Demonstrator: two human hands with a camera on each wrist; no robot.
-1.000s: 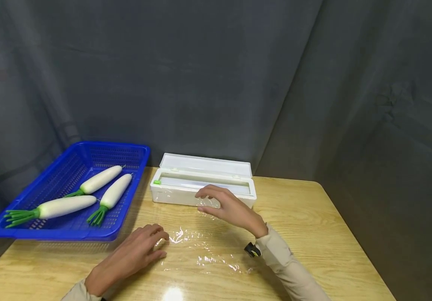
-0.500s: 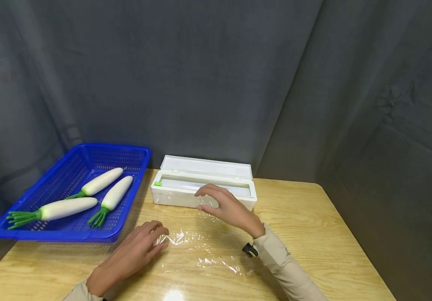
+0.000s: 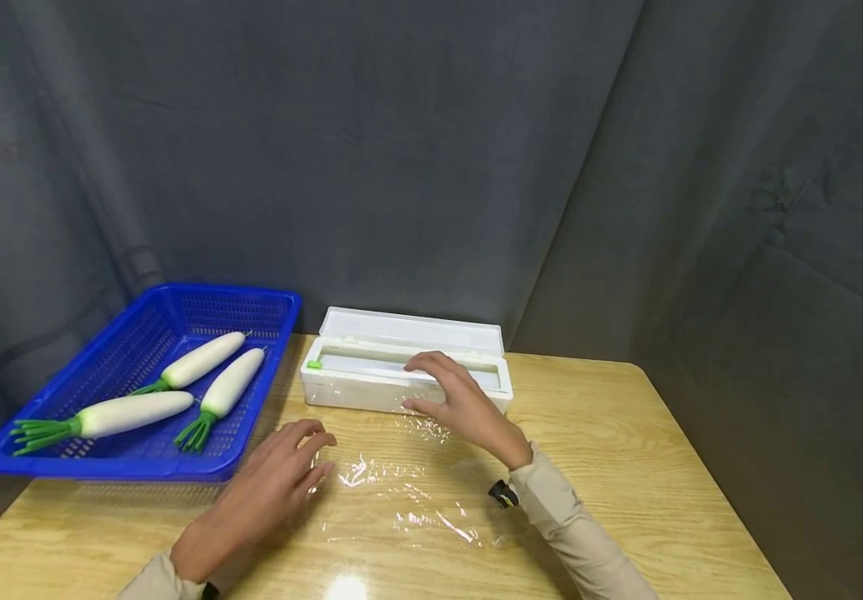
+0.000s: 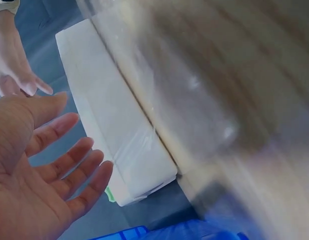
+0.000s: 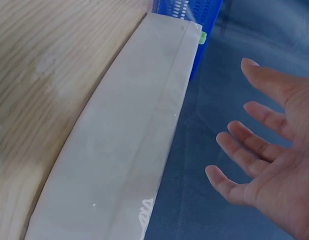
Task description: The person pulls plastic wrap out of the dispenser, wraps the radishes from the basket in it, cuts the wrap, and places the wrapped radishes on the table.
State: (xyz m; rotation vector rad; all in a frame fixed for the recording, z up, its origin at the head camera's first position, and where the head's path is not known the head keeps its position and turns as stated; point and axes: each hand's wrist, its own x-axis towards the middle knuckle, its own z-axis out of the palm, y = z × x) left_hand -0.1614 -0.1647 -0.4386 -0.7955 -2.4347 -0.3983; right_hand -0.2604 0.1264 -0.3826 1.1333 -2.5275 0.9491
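Head view showed us clear film [image 3: 359, 473] over the table [image 3: 626, 450] before the white box [image 3: 356, 394], left hand [image 3: 281, 468] and right hand [image 3: 467, 410] loosely spread; we judged this film light, soft, clingy, best held by its edges.

Right hand [image 3: 472, 417] shifted slightly rightward; left hand [image 3: 273, 475] a little farther from the person. Both look raised, from where I stand. Film [image 3: 410, 493] glints, earlier between right thumb and fingers, now show below that thumb.
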